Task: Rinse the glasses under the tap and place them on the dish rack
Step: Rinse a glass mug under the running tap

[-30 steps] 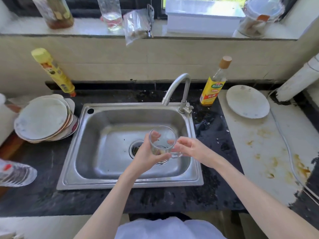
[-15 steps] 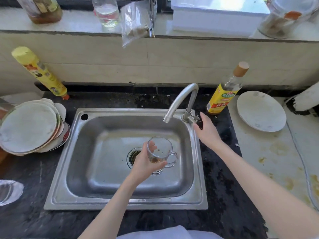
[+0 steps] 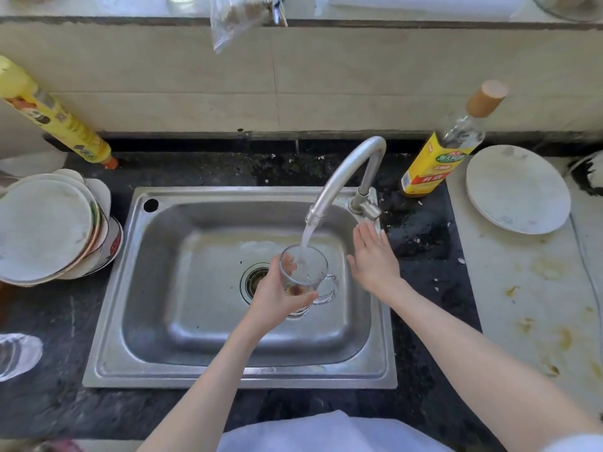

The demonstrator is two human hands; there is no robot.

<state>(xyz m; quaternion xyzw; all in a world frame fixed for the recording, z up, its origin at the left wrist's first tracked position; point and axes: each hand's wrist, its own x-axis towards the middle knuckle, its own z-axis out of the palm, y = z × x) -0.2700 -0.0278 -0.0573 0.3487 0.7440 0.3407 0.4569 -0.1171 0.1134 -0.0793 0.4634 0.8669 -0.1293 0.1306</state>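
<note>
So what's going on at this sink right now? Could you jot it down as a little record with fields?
activity: rinsing a glass mug
mug: clear, handle to the right, held over the sink above the drain
left hand: grips the mug
right hand: open, fingers straight, just below the tap lever, holding nothing
tap: running, stream falls into the mug
left of sink: stack of plates
right of sink: yellow-labelled bottle, one plate
dish rack: not in view

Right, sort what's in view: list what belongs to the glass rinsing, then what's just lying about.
In use: glass mug, held by left hand; tap, running; sink; right hand, open beside the mug.

Lying about: stacked plates; white plate; oil bottle; yellow bottle; plastic bag.
</note>
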